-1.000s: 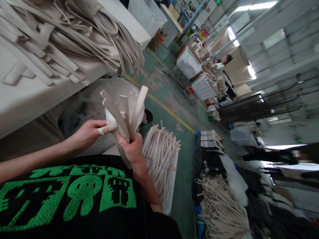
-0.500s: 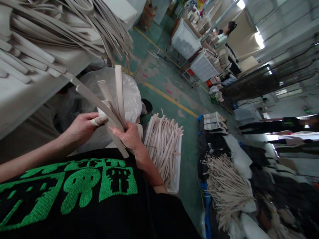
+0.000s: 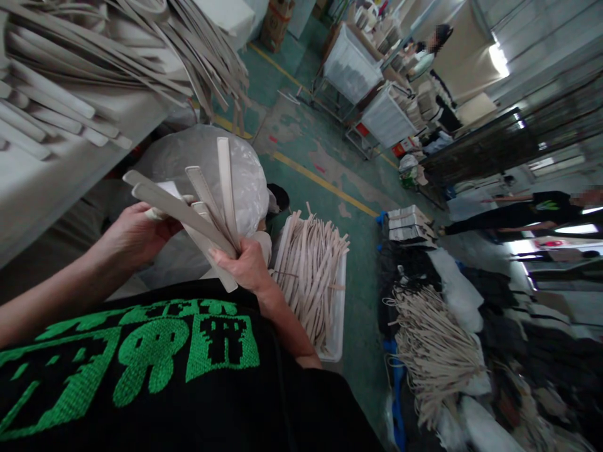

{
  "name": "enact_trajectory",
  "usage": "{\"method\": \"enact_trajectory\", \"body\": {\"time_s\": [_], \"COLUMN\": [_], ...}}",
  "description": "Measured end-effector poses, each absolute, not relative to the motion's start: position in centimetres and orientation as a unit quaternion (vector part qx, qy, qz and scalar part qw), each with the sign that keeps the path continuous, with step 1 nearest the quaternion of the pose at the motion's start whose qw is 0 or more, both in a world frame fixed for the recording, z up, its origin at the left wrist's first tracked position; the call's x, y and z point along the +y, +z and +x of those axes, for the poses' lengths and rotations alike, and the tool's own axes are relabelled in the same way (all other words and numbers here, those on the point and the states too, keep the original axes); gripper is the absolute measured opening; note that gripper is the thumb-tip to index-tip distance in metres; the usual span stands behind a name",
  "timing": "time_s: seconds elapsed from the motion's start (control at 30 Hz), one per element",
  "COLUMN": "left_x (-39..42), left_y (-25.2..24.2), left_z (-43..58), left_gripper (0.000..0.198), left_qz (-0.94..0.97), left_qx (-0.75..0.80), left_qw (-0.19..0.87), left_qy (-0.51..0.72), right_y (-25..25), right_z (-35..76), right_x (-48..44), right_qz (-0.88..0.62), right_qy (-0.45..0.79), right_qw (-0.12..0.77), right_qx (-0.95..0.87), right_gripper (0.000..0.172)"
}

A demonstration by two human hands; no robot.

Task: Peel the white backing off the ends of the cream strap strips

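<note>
Several beige straps (image 3: 225,182) fan out from my right hand (image 3: 247,263), whose fingers and thumb close around them near their lower ends. Two strap ends reach left, across the front of my left hand (image 3: 144,235). That hand is closed, with a pale wrap around one finger. A small white piece (image 3: 170,188), cloth or paper, shows at its fingertips, partly hidden behind the straps. Behind both hands bulges a translucent plastic bag (image 3: 245,163).
A covered table (image 3: 127,119) at upper left bears many straps (image 3: 94,56). Right of my arm stands a white bin (image 3: 336,326) full of thin strips (image 3: 311,276). More strips (image 3: 438,345) lie in a heap at right. White crates (image 3: 351,66) and people (image 3: 541,210) are farther off.
My left hand has moved left and slightly down with the white piece. The straps' left ends have shifted left, away from the table's strap ends. My right hand keeps its grip.
</note>
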State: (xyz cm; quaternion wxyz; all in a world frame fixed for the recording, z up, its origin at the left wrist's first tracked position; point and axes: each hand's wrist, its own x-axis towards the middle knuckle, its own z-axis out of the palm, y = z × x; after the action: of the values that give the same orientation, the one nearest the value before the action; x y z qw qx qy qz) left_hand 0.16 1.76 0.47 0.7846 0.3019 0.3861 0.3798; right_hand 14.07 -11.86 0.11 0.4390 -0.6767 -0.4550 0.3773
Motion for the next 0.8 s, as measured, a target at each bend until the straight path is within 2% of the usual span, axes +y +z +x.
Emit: {"method": "enact_trajectory", "body": {"time_s": [0.37, 0.63, 0.8], "left_x": [-1.3, -1.5, -2.0], "left_y": [-0.6, -0.9, -2.0], "left_z": [-0.9, -0.9, -1.7], "left_gripper": [0.048, 0.04, 0.027], "left_qz": [0.34, 0.311, 0.245], "left_qx": [0.407, 0.406, 0.38], "left_qw": [0.793, 0.813, 0.859], "left_qy": [0.3, 0.279, 0.238], "right_y": [-0.9, -1.0, -0.7], "right_z": [13.5, 13.3, 13.8], "right_x": [-12.3, -10.9, -12.4], "right_qz": [-0.684, -0.689, -0.657], "right_qy": [0.381, 0.366, 0.426], "right_qw": [0.422, 0.424, 0.428], "right_qx": [-0.456, -0.46, -0.451], "right_gripper": [0.031, 0.029, 0.031]}}
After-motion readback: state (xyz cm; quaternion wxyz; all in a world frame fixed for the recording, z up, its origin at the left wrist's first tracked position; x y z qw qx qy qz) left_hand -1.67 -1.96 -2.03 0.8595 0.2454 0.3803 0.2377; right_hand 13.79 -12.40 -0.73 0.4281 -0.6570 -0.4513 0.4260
